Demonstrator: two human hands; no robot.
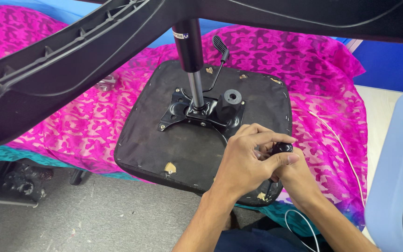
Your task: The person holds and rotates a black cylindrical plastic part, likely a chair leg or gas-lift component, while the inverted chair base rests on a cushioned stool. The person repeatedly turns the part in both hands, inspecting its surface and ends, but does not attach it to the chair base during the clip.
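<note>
Nearest, our left hand [246,158] curls over the right hand [295,175], both sets of fingers closed around a small glossy black knob [282,148] at the near right edge of the upturned black fabric-covered seat pan [164,140]. We judge the knob hard, smooth and likely slippery, so a pinch around its sides should serve best; the seat looks heavy and stiff, steady enough under a twist. Beyond, a black metal mounting plate [183,112] sits bolted at the seat's centre, carrying a chrome gas-lift column [195,88], a black cylindrical tension knob [232,99] and a thin black lever [218,65]. Farther up, the black plastic star base [71,60] looms overhead. Everything rests on pink patterned cloth [323,70].
</note>
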